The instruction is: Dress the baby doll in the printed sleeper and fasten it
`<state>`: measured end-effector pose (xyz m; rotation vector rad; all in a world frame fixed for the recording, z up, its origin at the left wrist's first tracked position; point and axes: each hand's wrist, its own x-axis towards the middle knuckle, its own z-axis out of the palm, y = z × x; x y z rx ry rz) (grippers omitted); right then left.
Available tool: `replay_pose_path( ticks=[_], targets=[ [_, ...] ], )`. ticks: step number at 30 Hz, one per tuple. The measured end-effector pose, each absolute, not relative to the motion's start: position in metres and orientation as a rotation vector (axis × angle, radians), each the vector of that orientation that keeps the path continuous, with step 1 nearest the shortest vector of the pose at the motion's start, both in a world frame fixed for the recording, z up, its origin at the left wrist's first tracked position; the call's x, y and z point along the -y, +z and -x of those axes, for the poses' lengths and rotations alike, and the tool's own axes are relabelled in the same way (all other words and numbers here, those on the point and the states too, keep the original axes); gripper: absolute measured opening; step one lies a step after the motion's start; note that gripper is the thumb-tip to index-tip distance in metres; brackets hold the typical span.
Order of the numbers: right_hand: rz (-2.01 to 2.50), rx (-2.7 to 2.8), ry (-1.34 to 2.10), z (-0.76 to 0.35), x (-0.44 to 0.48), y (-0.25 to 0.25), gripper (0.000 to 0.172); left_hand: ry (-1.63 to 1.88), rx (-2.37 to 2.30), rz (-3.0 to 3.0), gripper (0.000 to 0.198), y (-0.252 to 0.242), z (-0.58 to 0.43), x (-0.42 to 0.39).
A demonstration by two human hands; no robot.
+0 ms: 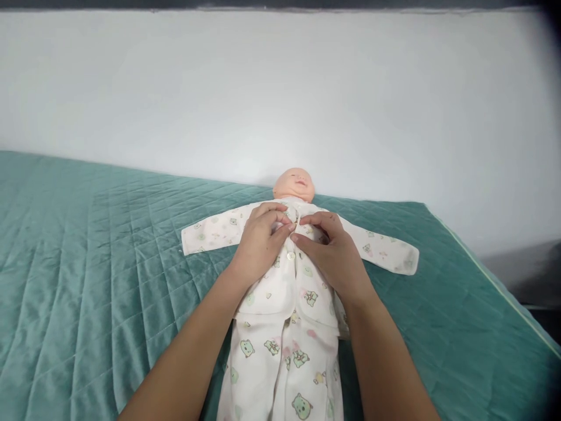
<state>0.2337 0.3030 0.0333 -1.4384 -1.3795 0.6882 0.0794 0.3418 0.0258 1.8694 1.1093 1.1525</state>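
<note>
A baby doll (294, 183) lies on its back, dressed in a white printed jacket (272, 292) and matching trousers (258, 362). At the chest, my left hand (265, 234) pinches the jacket's front edge between thumb and fingertips. Facing it, my right hand (331, 245) has its thumb and index finger closed on the opposite front edge. What lies right between the fingertips is too small to make out. Below them a round white button (291, 256) shows on the front, which hangs apart toward the hem. Both sleeves stretch out sideways.
A green quilted cover (109, 263) spreads beneath the doll, with a pale-edged border running down the right. Behind the doll's head rises a white wall (219, 88). Something dark stands at the lower right beyond the cover.
</note>
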Motion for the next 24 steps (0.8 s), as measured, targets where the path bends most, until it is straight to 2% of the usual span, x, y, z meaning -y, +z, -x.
replay_pose_path(
  ticks=[13, 24],
  targets=[
    [1.436, 1.442, 0.68, -0.2361, -0.3032, 0.0332, 0.021, 1.125, -1.121, -1.949, 0.013, 0.0276, -0.0798, -0.3411],
    [1.464, 1.441, 0.697, -0.2374, -0.302, 0.034, 0.025, 1.091, -1.109, -1.771, 0.014, 0.0329, -0.0791, -0.3376]
  ],
)
